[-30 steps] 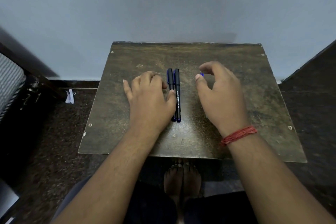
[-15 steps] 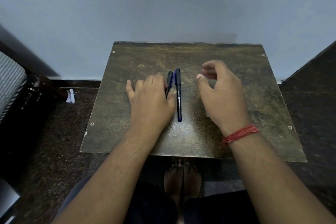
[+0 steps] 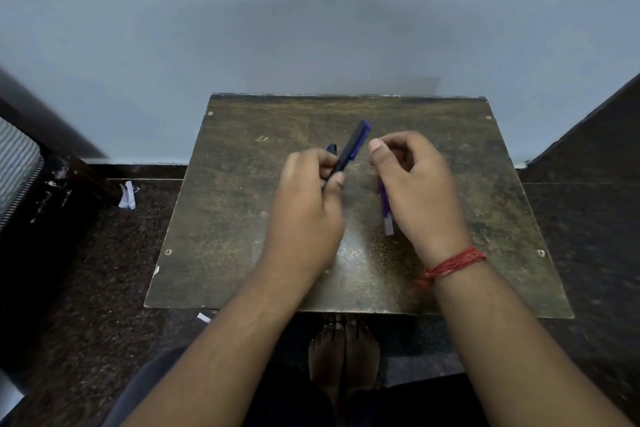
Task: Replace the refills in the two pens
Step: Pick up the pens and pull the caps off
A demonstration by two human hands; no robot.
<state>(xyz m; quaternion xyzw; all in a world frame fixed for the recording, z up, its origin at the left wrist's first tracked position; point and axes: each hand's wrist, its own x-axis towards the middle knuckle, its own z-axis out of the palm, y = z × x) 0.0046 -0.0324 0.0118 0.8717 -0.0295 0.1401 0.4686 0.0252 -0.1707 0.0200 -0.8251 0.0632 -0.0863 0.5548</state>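
On a worn, scuffed wooden table [image 3: 242, 218] set against a pale blue-grey wall [image 3: 311, 10]: two bare hands at work, seen from above. Left hand [image 3: 304, 215], item one: fingers curled, thumb [image 3: 335, 180] and fingers pinching a dark blue pen [image 3: 349, 149], which is lifted off the table top and tilted, its upper end pointing away and to the right. Second pen [image 3: 331, 148], item two: only its far end shows, just behind the left hand's fingers and just left of the raised pen; the rest is hidden by the hand, and whether it lies on the table or is also held cannot be told. Right hand [image 3: 419, 191], item three: fingers curled inward with the thumb [image 3: 375, 149] raised toward the lifted pen's upper end but not touching it; whether this hand grips anything cannot be told. Refills [image 3: 386, 208], item four: thin purple-blue sticks with pale lower ends, showing at the left edge of the right hand, mostly covered by the palm; their count is unclear. Red thread bracelet [image 3: 450, 265] wound around the right wrist. Bare feet [image 3: 343, 354] visible on the dark floor beneath the table's near edge. Scrap of white paper [image 3: 127, 196] on the floor to the left, well apart from the table.
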